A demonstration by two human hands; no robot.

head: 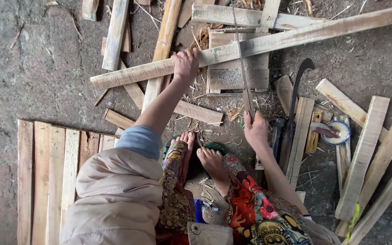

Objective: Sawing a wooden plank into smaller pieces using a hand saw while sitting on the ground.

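Pale, rough-sawn wood covers most of the dirt floor (32, 86). Using the long plank (268, 43) as the landmark: well below its left end, a row of flat boards (51, 177) lies side by side at the far left, next to the person's padded beige sleeve. The plank itself runs slantwise across the upper middle, its left end lower than its right, resting over a stack of short boards (232, 72).

The left hand (185, 63) is clenched over the plank's near edge, left of its middle, pinning it down. Just right of that grip, a thin hand saw (242, 63) crosses the plank almost at a right angle, its blade tip beyond the far edge. The right hand (255, 129), below the plank, is wrapped around the saw's handle.

As for progress, I judge the cut is only begun or barely underway: the plank looks whole on both sides of the blade, and no kerf depth can be made out. Nearly all the sawing seems left.

Below the plank's right half, a curved dark billhook (296, 100) lies beside the right hand, then a small round dish (341, 132), and more planks (368, 149) leaning at the far right. Bare feet (200, 152) sit below the plank's middle.
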